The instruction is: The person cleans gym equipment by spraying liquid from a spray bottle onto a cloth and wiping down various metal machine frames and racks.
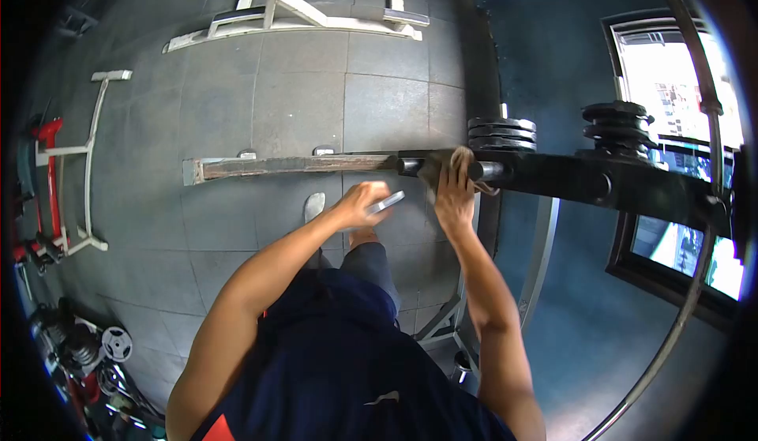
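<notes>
My left hand (361,204) is closed around a small grey-white object (386,202), slightly blurred, whose kind I cannot make out. It is held in front of my body, below the long bar of the machine. My right hand (455,196) presses a brownish cloth (461,160) against the dark metal beam (553,174), beside a short round peg (485,171). Part of the cloth hangs beside my fingers. To the left of the cloth, a worn, rusty-looking bar (296,165) runs on from the beam.
Black weight plates (502,134) are stacked behind the beam, with another stack (617,129) further right. A white metal frame (304,22) stands on the tiled floor ahead. Racks (93,157) and loose plates (117,344) lie at the left. A curved metal bar (683,315) crosses the right side.
</notes>
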{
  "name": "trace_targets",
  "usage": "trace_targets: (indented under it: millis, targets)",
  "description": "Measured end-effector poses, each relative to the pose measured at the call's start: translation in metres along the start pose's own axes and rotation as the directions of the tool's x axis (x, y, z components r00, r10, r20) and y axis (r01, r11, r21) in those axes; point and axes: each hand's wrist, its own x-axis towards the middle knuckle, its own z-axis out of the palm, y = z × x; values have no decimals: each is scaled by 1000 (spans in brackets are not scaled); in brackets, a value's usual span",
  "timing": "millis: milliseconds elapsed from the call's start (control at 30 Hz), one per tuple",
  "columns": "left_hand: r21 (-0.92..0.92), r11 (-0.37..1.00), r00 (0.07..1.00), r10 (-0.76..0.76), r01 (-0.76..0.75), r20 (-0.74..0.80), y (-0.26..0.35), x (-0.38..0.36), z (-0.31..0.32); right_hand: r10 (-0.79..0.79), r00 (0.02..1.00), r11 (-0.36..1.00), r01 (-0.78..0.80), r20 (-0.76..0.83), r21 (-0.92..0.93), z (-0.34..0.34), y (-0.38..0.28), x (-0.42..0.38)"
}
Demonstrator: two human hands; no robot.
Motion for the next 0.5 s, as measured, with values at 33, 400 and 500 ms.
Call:
trace_targets:
  millis: [33, 400, 500]
  targets:
    - [26, 999, 999, -45, 45, 3, 2, -19, -11, -77, 996, 975, 83, 35, -208, -5, 2, 27]
    - [-86, 859, 740, -482, 505, -469, 5, -213, -93, -207, 964, 950, 239, 169, -199, -25, 23, 14]
    - [-53, 816, 678, -513, 576, -525, 12, -236, -105, -205, 967, 971, 221, 153, -95, -12, 23, -21]
